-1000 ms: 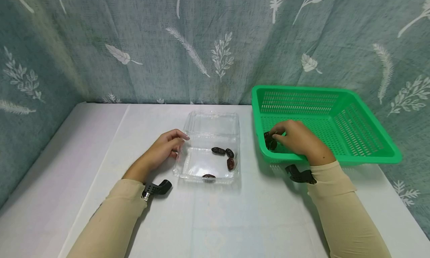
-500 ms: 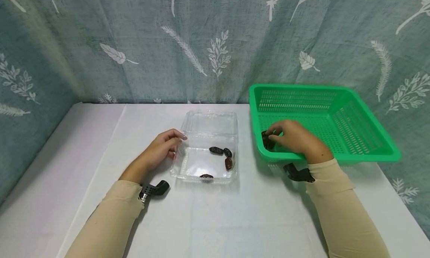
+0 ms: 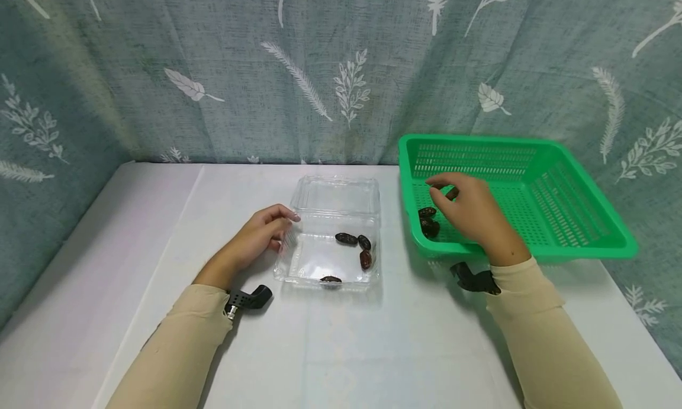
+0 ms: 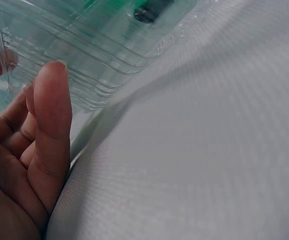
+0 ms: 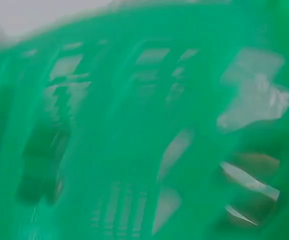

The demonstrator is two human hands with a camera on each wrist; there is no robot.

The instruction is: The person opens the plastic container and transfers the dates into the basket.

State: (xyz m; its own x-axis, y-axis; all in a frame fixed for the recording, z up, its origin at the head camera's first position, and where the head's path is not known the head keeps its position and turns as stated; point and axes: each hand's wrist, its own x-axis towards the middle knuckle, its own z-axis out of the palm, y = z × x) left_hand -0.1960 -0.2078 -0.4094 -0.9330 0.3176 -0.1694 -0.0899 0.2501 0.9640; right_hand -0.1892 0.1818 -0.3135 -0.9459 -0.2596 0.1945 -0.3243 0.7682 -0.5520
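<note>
My left hand [image 3: 261,234] holds the left side of an open clear plastic clamshell container [image 3: 314,261], its index finger over the rim. In the left wrist view the thumb [image 4: 52,110] stands against the container's ribbed outer wall [image 4: 92,65]. Several dark dates [image 3: 346,239] lie inside the container, mostly toward its right side. Over the left part of a green basket [image 3: 575,252], my right hand [image 3: 469,211] holds a brown date [image 3: 452,193], partly hidden by its fingers. Below that hand, more dates [image 3: 428,225] lie against the basket's left wall. The right wrist view is blurred.
Both containers stand on a white-covered table [image 3: 341,350]; the basket reaches past its right edge. A leaf-patterned curtain [image 3: 240,71] hangs behind. The clamshell's lid [image 3: 337,195] lies folded back toward it. Black wrist mounts [image 3: 250,299] sit beneath both wrists.
My right hand has lifted from the dates at the basket's left end, moving away and slightly up with one date. The left hand keeps its place on the container.
</note>
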